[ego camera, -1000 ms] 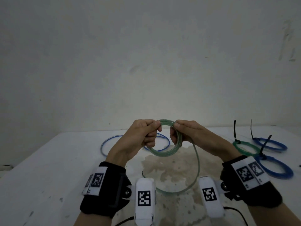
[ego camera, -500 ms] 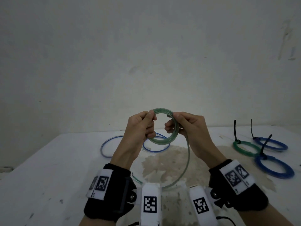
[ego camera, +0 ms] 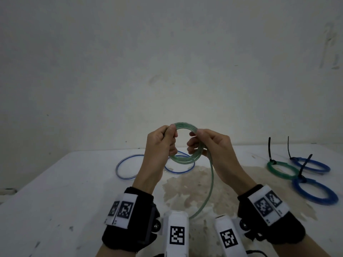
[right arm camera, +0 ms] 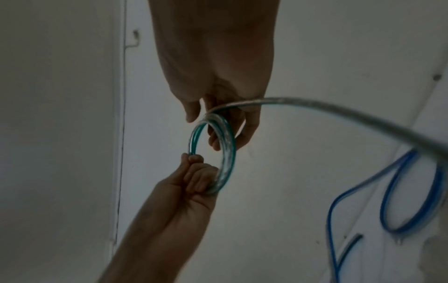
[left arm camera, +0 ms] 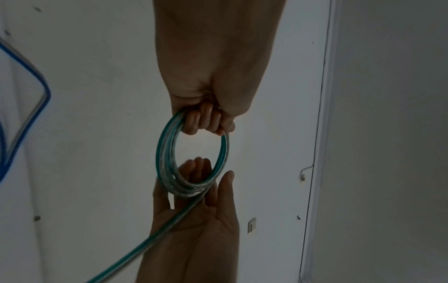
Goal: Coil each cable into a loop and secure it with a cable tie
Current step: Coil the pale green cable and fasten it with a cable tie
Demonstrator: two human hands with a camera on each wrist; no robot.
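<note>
Since a second ago less loose tail hangs from the green cable (ego camera: 183, 144); my left hand (ego camera: 161, 145) clamps nine o'clock, anchoring turns, right hand (ego camera: 211, 151) guides at three above the table (ego camera: 55, 191)

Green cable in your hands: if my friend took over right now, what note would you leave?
Left hand grips the green cable coil tight. Right hand guides it, fingers through the loop. Loose tail hangs toward the table.
Done: three tied coils at right.
Left: finish winding, tie it, then coil the blue cable.
</note>
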